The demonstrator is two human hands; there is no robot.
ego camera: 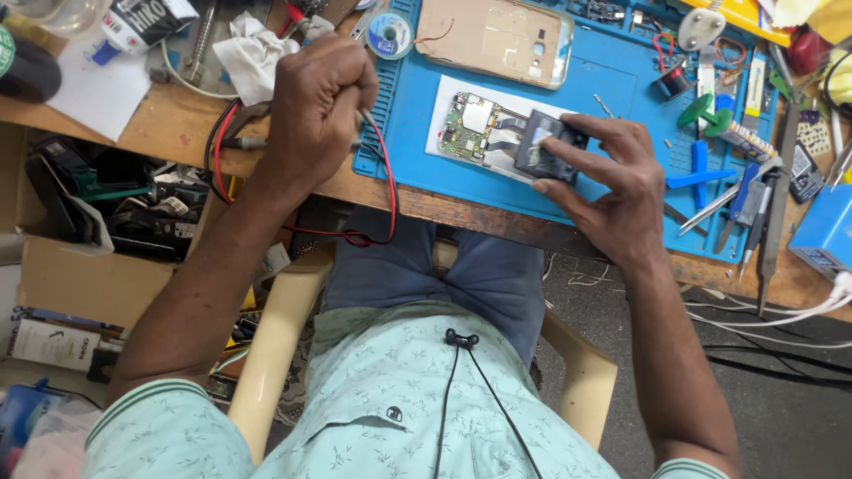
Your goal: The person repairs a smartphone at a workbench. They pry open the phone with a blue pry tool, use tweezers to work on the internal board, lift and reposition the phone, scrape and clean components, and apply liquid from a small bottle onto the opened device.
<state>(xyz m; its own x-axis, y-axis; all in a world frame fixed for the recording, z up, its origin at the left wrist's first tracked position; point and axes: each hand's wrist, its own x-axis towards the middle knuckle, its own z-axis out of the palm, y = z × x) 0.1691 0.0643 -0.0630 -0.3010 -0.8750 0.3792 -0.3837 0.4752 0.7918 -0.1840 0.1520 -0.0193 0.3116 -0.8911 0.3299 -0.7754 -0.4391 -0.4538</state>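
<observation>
My right hand grips a small black phone part at the edge of a white sheet on the blue work mat. A green circuit board with flex cables lies on that sheet, just left of the part. My left hand is a closed fist at the mat's left edge, holding thin probe leads; red and black wires loop down from it over the bench edge.
A gold phone back shell lies at the mat's far side. Tweezers, screwdrivers and blue tools crowd the right. A crumpled cloth and solder spool sit left. Boxes of parts stand under the wooden bench.
</observation>
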